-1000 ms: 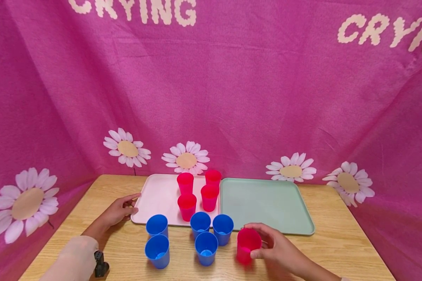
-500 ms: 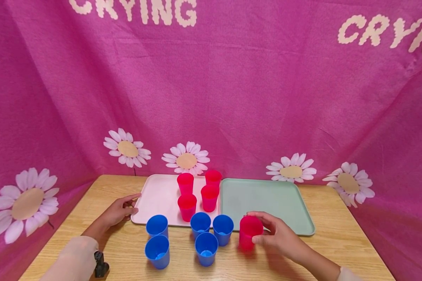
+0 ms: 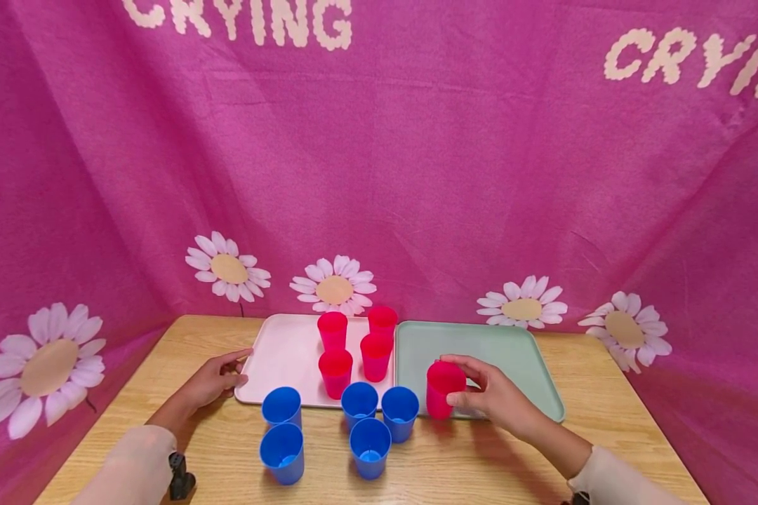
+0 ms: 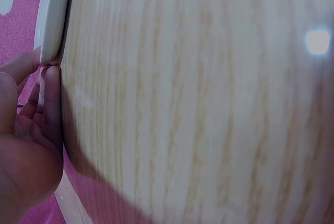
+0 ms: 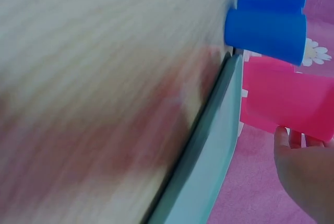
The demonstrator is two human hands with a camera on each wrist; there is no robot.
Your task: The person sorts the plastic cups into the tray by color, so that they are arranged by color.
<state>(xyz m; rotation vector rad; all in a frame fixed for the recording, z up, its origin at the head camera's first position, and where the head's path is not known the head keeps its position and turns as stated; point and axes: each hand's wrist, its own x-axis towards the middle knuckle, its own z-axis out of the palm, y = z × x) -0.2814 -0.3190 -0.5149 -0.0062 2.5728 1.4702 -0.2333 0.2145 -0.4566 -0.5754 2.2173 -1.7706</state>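
Observation:
My right hand (image 3: 499, 401) grips a red plastic cup (image 3: 445, 393) upright, thumb on the near side and fingers behind it. This cup is raised over the front edge of the green tray (image 3: 512, 344); in the right wrist view the red cup (image 5: 292, 101) appears above the tray's rim. My left hand (image 3: 210, 379) touches the left edge of the pink tray (image 3: 284, 358) with thumb and forefinger. Up close in the left wrist view, the fingers (image 4: 51, 98) rest against the tray's rim (image 4: 49, 41). Several red cups (image 3: 336, 373) stand on the pink tray's right half.
Several blue cups (image 3: 370, 449) stand on the wooden table (image 3: 328, 484) in front of the trays, one (image 3: 400, 414) close left of the held cup. The two trays lie side by side. A pink cloth (image 3: 417, 175) with daisies hangs behind and at the sides.
My right hand has carried the red cup away from me, from the table in front to above the green tray's front edge. The left hand and the other cups stay put.

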